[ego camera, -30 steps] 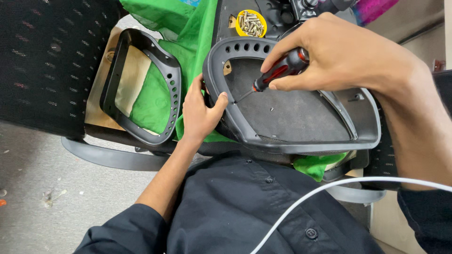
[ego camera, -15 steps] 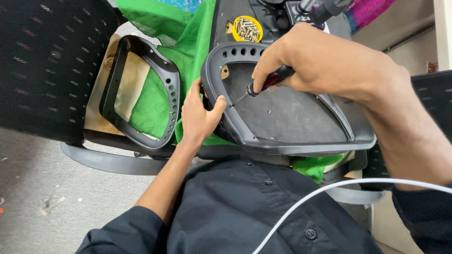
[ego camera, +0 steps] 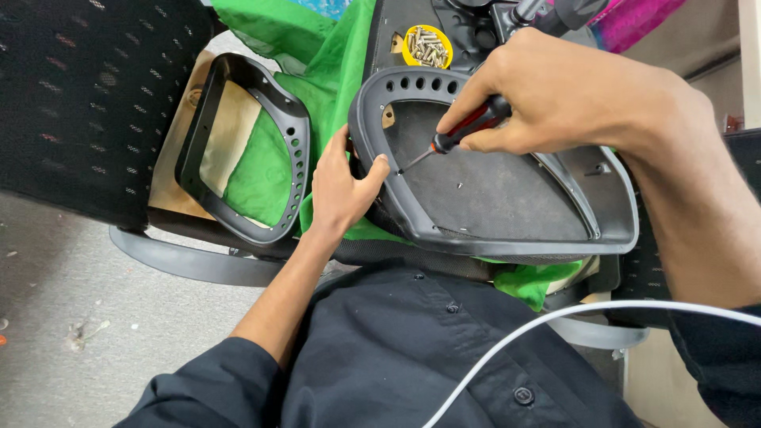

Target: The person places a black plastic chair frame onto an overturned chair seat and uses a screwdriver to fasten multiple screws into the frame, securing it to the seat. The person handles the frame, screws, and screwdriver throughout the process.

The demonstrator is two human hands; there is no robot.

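We grip a red-and-black screwdriver (ego camera: 469, 128) in our right hand (ego camera: 571, 99), fingers curled tight around its handle, its tip set against the inner rim of a dark plastic chair frame (ego camera: 507, 230) lying across our lap. Our left hand (ego camera: 341, 186) clamps the frame's left edge, thumb over the rim and fingers beneath. A second, open frame (ego camera: 289, 158) rests on green cloth (ego camera: 261, 178) just left, and a yellow dish of screws (ego camera: 428, 46) sits beyond the frame's far edge.

The person wears a black button-up shirt (ego camera: 412, 349) with small dark buttons, sleeves pushed above bare forearms, a white cable (ego camera: 571, 317) crossing the chest.
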